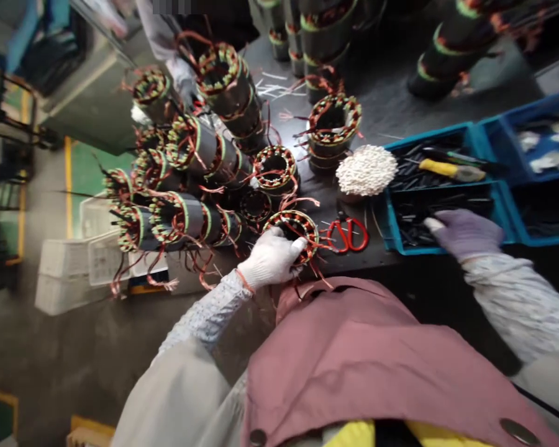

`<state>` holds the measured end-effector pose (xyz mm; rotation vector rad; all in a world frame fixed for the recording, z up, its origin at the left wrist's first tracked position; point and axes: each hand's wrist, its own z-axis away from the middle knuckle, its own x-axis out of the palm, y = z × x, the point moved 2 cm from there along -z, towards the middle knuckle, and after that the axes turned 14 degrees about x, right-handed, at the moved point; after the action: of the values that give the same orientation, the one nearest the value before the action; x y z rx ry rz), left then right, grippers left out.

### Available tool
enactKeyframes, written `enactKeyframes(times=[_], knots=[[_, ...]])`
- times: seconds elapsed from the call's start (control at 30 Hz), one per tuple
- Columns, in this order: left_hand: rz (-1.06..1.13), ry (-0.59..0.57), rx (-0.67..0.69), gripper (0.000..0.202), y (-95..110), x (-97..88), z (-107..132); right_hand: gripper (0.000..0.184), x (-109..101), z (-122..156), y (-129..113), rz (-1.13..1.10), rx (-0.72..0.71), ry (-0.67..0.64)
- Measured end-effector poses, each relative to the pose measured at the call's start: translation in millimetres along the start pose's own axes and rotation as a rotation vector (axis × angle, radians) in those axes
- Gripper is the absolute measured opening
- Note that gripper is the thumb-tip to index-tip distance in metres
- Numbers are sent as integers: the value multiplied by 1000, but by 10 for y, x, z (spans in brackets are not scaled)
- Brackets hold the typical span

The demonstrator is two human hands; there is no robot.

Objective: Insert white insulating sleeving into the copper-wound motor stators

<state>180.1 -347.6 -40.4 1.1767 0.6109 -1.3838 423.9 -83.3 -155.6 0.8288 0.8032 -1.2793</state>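
Observation:
My left hand (271, 257), in a white knit glove, is closed around a motor stator (294, 228) with copper windings and red leads at the near edge of the dark workbench (382, 74). My right hand (466, 233), in a pale purple glove, rests in a blue bin (447, 211) of black sleeving pieces, fingers curled with the index finger touching the pieces. Whether it grips one is hidden. Red-handled scissors (349, 234) lie between my hands.
Many wound stators (200, 161) are piled left and behind. A bundle of white sticks (366, 169) stands upright near the bins. Yellow-handled pliers (449, 169) lie in a further blue bin. White crates (74, 267) sit on the floor at left. Another person's sleeve (156, 31) is at the top.

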Motion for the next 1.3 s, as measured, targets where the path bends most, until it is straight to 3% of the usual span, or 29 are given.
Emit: enactKeyframes(times=[0.1,0.2,0.27,0.33,0.4,0.5,0.63,0.73,0.8,0.93,1.0,1.13,1.23,1.3], knots=[[-32,4,-1,42,-29,-19,16,23,-122,67,108,-170,69,95],[-52,13,-8,45,-15,-9,16,26,-231,511,89,-567,76,107],[-58,13,-4,48,-10,8,14,31,-243,957,-51,-842,-32,-16],[-54,22,0,49,-17,24,14,42,-199,1393,-269,-982,-153,-277],[-50,35,3,50,-27,37,17,49,-146,1706,-479,-1065,-186,-467],[-48,63,13,48,-36,41,23,49,-109,1885,-678,-1212,-106,-592],[-48,81,36,45,-38,36,27,49,-126,1939,-762,-1341,32,-696],[-49,72,44,45,-44,49,20,44,-148,2030,-804,-1310,42,-562],[-51,71,49,44,-51,62,15,38,-156,2080,-854,-1222,-25,-387],[-60,73,69,43,-68,76,16,22,-171,2049,-944,-954,-397,-35],[-65,73,75,44,-73,70,20,24,-147,1987,-928,-855,-542,12],[-57,70,102,42,-76,59,25,30,-59,1927,-894,-760,-637,129],[-64,77,95,43,-101,72,31,28,11,1978,-1063,-645,-692,236],[-70,94,95,44,-128,83,42,28,32,1997,-1198,-614,-706,209]])
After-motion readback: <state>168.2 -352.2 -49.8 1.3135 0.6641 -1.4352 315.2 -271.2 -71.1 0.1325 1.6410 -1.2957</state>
